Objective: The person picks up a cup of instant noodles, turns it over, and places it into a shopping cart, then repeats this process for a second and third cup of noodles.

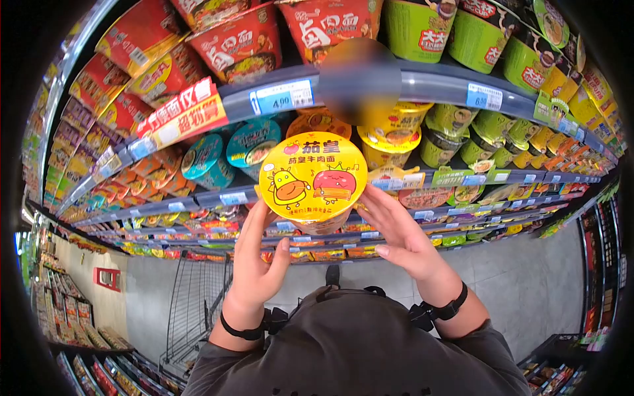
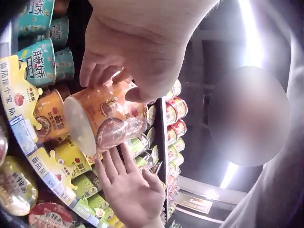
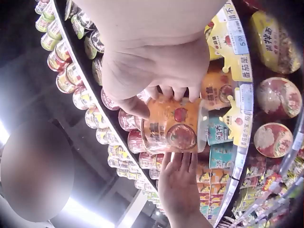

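Supermarket, instant-noodle aisle. Tiered shelves (image 1: pixel 436 86) are carrying close rows of red noodle tubs (image 1: pixel 238 46) and green noodle tubs (image 1: pixel 417 30). Price tags (image 1: pixel 282 96) are lining the shelf edges; a red-and-yellow promotional sign (image 1: pixel 181 111) is showing alongside. A wire shopping cart (image 1: pixel 198 287) is standing on grey tile floor (image 1: pixel 528 270). Overhead, a strip light (image 3: pixel 89 213) is glowing.

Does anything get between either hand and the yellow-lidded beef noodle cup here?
Nothing visible does: the left hand and right hand touch opposite sides of the yellow-lidded beef noodle cup directly, in front of the shelves.
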{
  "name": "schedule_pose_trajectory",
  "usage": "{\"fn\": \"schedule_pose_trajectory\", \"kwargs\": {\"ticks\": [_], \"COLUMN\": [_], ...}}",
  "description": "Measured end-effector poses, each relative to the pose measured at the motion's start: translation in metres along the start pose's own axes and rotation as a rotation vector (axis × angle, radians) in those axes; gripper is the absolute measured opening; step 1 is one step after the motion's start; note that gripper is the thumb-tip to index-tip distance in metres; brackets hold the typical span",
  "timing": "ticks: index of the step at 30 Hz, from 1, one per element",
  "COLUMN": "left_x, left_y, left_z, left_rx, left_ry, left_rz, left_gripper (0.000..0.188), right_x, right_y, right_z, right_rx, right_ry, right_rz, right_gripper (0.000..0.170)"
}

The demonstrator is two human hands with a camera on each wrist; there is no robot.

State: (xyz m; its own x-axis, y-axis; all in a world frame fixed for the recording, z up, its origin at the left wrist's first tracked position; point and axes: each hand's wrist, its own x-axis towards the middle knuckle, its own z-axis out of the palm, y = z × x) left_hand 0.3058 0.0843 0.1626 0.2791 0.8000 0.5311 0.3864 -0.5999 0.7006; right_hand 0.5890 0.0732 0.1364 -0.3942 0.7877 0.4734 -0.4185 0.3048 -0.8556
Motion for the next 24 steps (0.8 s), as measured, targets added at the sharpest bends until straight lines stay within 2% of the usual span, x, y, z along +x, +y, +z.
{"fn": "schedule_pose_trajectory", "kwargs": {"ticks": [7,11,13,15,17,19,21,24], "left_x": [-0.080,-0.114,-0.135,-0.153,-0.169,-0.179,-0.187,-0.213], "left_y": [0.019,0.015,0.004,-0.006,-0.010,-0.007,0.003,0.005], "left_z": [0.012,0.018,0.023,0.025,0.024,0.018,0.003,-0.024], "left_rx": [-0.127,-0.339,-0.561,-0.562,-0.413,-0.332,-0.188,-0.114], "left_ry": [0.014,-0.037,-0.031,-0.065,-0.167,-0.172,-0.301,-0.290], "left_rz": [-0.171,-0.340,-0.501,-0.535,-0.534,-0.511,-0.512,-0.556], "left_gripper": [0.066,0.065,0.065,0.067,0.068,0.070,0.071,0.074], "right_x": [-0.073,-0.111,-0.128,-0.143,-0.157,-0.166,-0.163,-0.150], "right_y": [0.019,0.037,0.042,0.047,0.061,0.073,0.080,0.092], "right_z": [0.025,0.035,0.041,0.047,0.051,0.057,0.067,0.092], "right_rx": [0.191,0.338,0.382,0.373,0.407,0.391,0.376,0.352], "right_ry": [0.041,0.105,0.192,0.207,0.200,0.176,0.137,0.045], "right_rz": [0.147,0.240,0.362,0.408,0.504,0.572,0.638,0.686], "right_gripper": [0.085,0.084,0.082,0.080,0.078,0.077,0.076,0.075]}}
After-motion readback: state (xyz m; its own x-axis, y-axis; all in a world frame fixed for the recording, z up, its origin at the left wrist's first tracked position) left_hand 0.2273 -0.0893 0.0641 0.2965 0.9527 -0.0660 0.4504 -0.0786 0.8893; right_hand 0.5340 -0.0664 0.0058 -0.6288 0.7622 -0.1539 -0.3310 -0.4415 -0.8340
